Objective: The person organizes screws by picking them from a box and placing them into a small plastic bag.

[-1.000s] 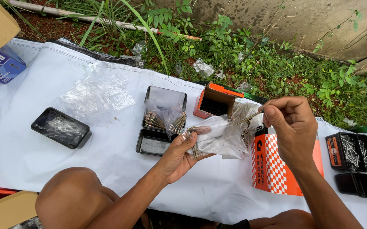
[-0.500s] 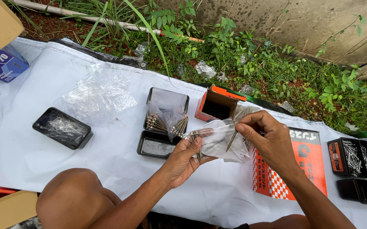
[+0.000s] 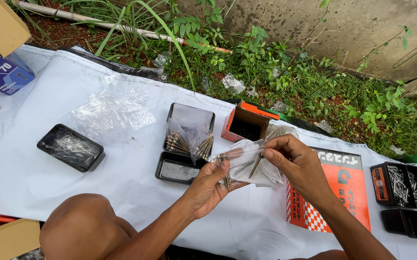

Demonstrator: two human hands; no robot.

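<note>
The right hand [image 3: 297,163] pinches one long screw [image 3: 255,165] by its head; the left hand [image 3: 208,188] closes its fingers on a clear plastic bag [image 3: 251,166] holding more screws, above the white sheet [image 3: 25,173]. The bag looks thin, limp and slippery, the screws stiff and sharp-tipped; the bag's mouth is likely the best hold.

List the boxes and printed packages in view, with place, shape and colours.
Blue carton: far left, white print.
Small orange box: open, beyond the hands, dark inside.
Flat orange package: under the right hand, white checks, black band.
Orange label: on black tray, far right.
</note>
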